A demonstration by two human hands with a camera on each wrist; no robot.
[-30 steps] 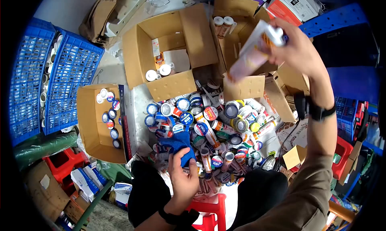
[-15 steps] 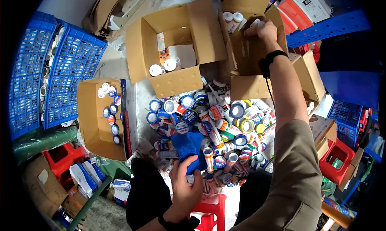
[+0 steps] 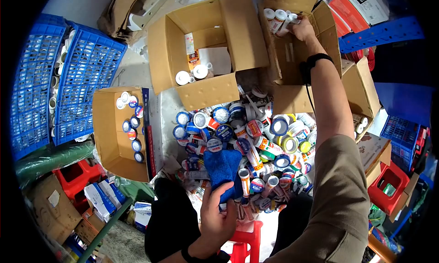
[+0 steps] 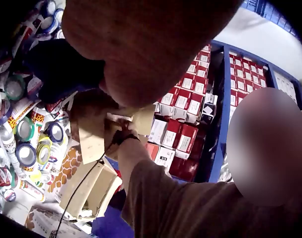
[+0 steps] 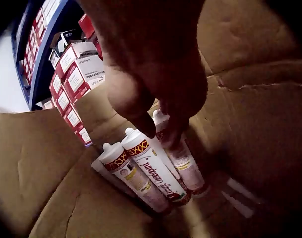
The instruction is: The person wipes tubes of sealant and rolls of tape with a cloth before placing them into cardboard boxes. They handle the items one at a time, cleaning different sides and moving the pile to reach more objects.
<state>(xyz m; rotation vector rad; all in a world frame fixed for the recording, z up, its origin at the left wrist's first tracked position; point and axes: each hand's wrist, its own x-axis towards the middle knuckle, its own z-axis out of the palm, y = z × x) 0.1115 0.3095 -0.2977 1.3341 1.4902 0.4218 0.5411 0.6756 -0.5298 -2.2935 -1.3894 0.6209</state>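
My right hand (image 3: 302, 30) reaches into the upper right cardboard box (image 3: 320, 27). In the right wrist view its fingers pinch the upper part of a sealant cartridge (image 5: 190, 173), which stands tilted inside. Beside it lean two more sealant cartridges (image 5: 158, 173) with white caps and giraffe-pattern bands. My left hand (image 3: 217, 219) holds the lower end of a fuzzy blue cloth (image 3: 222, 167) between fingers and thumb. That cloth lies over a pile of tape rolls and cartridges (image 3: 256, 148). In the left wrist view the cloth (image 4: 61, 72) is dark, and the hand hides part of it.
Left of that box, a larger cardboard box (image 3: 206, 96) contains a few white-capped cartridges. A smaller carton (image 3: 112, 139) at the left has several tape rolls. Blue crates (image 3: 89, 80) stand far left. Red stools (image 3: 388, 189) are at the right and below.
My right hand has carried the cartridge down into the upper right box and over to the left, beside the other two. The left hand stays at the blue cloth.
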